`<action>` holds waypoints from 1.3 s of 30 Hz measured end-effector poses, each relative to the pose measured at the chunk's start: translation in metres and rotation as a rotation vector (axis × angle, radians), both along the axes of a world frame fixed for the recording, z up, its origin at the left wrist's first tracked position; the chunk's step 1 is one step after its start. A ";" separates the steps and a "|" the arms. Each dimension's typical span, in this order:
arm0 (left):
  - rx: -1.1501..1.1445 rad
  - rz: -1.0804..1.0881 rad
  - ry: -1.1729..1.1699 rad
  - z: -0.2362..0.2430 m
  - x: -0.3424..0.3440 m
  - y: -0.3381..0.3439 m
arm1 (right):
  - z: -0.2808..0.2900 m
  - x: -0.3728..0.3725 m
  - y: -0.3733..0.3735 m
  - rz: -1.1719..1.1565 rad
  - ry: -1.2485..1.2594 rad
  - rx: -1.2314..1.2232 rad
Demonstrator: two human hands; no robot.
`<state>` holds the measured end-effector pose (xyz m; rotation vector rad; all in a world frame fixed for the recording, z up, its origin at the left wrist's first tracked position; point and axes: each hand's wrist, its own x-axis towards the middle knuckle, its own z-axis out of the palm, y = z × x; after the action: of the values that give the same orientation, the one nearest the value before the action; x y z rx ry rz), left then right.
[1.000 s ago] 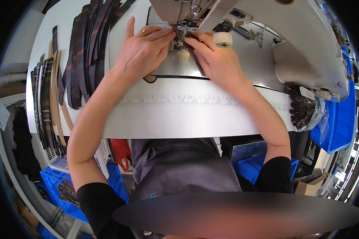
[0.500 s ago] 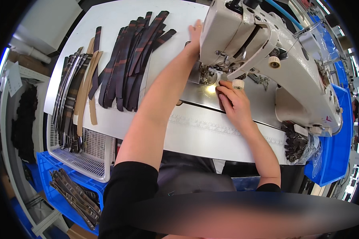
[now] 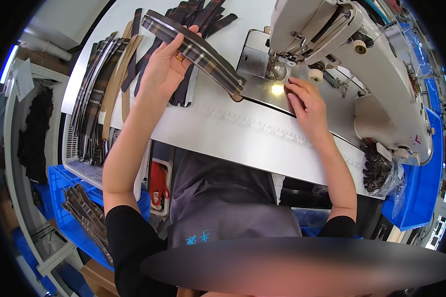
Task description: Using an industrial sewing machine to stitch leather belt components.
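A brown-and-black plaid strip with a zipper (image 3: 200,52) is gripped in my left hand (image 3: 166,69), between thumb and fingers. It slants down rightward, its lower end by the sewing machine's metal bed plate (image 3: 260,89). Dark checked strips (image 3: 215,17) lie in a pile behind that hand, partly hidden by it. My right hand (image 3: 308,105) rests on the bed plate with bent fingers, thumb apart from them, and nothing visible in it. Its fingertips are just right of the presser foot area (image 3: 277,69) and a bright spot of light. The pale sewing machine (image 3: 381,69) stands over it.
Plaid and tan strips (image 3: 111,79) hang over the table's left edge into a white basket (image 3: 91,173). Below it, a blue crate (image 3: 64,185) holds more strips. At the right are a bundle of dark pieces (image 3: 374,173) and a blue bin (image 3: 421,183).
My left hand has come from behind the machine head back to the left, and now holds the plaid zipper strip up. My right hand stays on the bed plate.
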<state>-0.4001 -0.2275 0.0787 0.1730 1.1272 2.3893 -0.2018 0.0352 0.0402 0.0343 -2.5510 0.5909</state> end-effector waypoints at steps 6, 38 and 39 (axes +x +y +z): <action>0.128 -0.050 -0.060 -0.006 0.038 -0.020 | 0.006 0.013 -0.024 0.094 -0.105 -0.545; -0.783 0.265 1.556 -0.052 0.152 -0.061 | 0.002 0.087 0.027 0.029 -0.076 -0.611; -0.793 0.283 1.554 -0.052 0.153 -0.060 | 0.001 0.087 0.027 0.027 -0.078 -0.610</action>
<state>-0.2468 -0.2876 0.0267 1.8227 2.7006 1.4568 -0.1151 0.0625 0.0415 -0.1703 -2.3367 1.3735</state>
